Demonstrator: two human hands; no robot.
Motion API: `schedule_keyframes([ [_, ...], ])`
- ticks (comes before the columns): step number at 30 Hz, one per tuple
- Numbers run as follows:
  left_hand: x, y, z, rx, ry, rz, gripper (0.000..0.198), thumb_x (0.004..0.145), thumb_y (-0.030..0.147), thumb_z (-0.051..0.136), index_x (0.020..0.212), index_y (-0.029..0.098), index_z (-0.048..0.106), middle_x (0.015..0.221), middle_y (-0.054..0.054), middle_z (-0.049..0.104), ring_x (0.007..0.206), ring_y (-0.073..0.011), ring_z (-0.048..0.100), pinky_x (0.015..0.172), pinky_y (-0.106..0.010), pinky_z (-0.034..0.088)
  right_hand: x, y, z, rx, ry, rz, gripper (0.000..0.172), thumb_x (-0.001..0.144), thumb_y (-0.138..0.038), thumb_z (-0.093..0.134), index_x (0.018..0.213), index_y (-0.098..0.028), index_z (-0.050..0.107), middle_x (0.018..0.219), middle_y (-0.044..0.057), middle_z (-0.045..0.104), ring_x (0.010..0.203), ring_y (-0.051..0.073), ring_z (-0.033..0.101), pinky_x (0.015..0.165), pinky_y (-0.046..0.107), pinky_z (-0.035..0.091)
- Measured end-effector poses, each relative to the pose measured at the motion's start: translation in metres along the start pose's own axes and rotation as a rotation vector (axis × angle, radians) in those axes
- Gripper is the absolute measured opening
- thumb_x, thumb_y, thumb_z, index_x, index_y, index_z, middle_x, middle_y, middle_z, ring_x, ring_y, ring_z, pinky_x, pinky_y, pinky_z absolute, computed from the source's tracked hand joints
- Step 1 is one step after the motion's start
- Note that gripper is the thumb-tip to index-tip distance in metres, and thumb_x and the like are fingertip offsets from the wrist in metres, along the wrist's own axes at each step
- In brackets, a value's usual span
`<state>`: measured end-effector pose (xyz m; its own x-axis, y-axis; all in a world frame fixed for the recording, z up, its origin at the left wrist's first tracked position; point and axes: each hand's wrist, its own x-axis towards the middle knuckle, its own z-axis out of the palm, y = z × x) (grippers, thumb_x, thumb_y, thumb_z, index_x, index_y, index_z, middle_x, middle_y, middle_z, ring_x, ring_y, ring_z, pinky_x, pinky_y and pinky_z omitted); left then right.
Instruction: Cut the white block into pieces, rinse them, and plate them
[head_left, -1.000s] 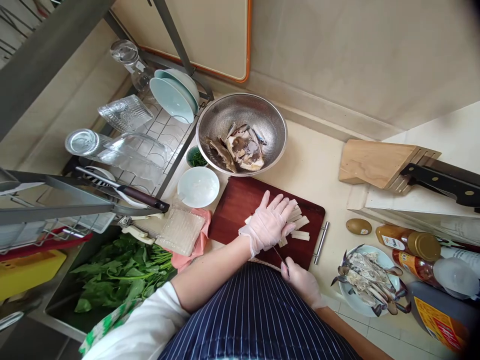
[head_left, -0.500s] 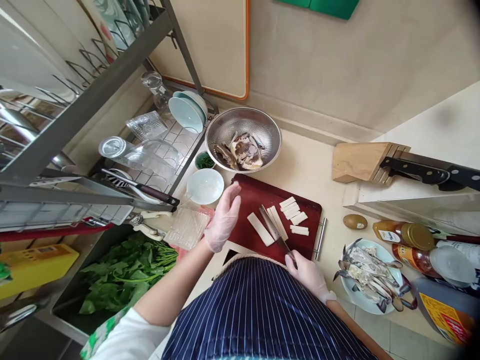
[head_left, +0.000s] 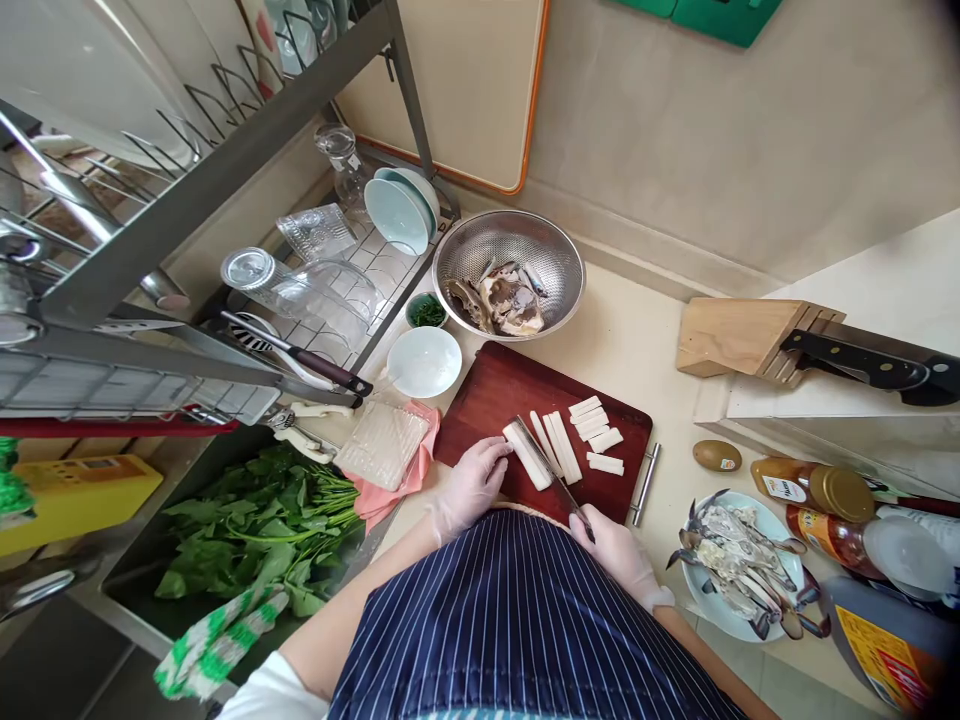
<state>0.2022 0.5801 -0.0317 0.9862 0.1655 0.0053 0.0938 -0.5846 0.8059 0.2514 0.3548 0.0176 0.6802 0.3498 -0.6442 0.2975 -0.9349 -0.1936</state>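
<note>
My right hand, in a clear glove, is closed around the handle of a kitchen knife. The blade lies along the right side of a thick white slab, which looks like rice cake. Also gloved, my left hand has its fingertips at the slab's left edge; whether they press on it I cannot tell. Right of the blade lie long white strips, and beyond them several shorter pieces. All rest on a dark red cutting board with a metal handle.
A steel colander holding seafood pieces stands behind the board. Left are a white bowl, a pink cloth and sink greens. Right are a knife block, a kiwi, a plate of cut crab and jars.
My left hand has come down and toward me, from above the board's left edge to the white slab. The knife has moved left, onto the slab's right side. The view has shifted slightly.
</note>
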Motion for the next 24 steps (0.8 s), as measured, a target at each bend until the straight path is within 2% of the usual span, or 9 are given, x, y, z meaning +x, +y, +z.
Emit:
schedule_keyframes([
  [3,-0.0001,-0.0021,0.0016,0.112,-0.069,0.091,0.030,0.089,0.018,0.041,0.112,0.016,0.060,0.116,-0.012,0.063,0.110,-0.0213,0.060,0.094,-0.041,0.051,-0.0009,-0.0010,-0.0011,0.017,-0.031,0.008,0.024,0.094,-0.032,0.037,0.079,-0.024,0.054,0.066,-0.002,0.065,0.060,0.013,0.061,0.050,0.022,0.024],
  [6,0.0006,-0.0026,0.0026,0.190,-0.110,0.115,0.032,0.088,0.017,0.042,0.116,0.016,0.058,0.119,-0.014,0.062,0.111,-0.0228,0.058,0.094,-0.043,0.051,-0.0015,-0.0013,-0.0026,0.037,-0.062,0.020,0.026,0.095,-0.033,0.035,0.080,-0.024,0.053,0.067,-0.002,0.065,0.062,0.013,0.062,0.050,0.022,0.025],
  [15,0.0026,0.0013,0.0064,0.310,-0.193,0.098,0.033,0.085,0.012,0.043,0.114,0.019,0.059,0.114,-0.011,0.063,0.104,-0.0227,0.059,0.090,-0.047,0.050,0.0000,0.0025,-0.0009,0.059,-0.044,0.008,0.027,0.094,-0.035,0.034,0.079,-0.024,0.053,0.067,-0.002,0.065,0.062,0.014,0.061,0.051,0.022,0.026],
  [24,0.0021,-0.0003,0.0094,0.332,-0.193,0.087,0.031,0.084,0.012,0.045,0.111,0.020,0.060,0.113,-0.010,0.062,0.102,-0.0219,0.059,0.090,-0.046,0.050,0.0007,0.0045,0.0018,-0.013,-0.046,0.003,0.027,0.095,-0.035,0.034,0.082,-0.023,0.054,0.071,-0.001,0.066,0.062,0.014,0.060,0.051,0.023,0.023],
])
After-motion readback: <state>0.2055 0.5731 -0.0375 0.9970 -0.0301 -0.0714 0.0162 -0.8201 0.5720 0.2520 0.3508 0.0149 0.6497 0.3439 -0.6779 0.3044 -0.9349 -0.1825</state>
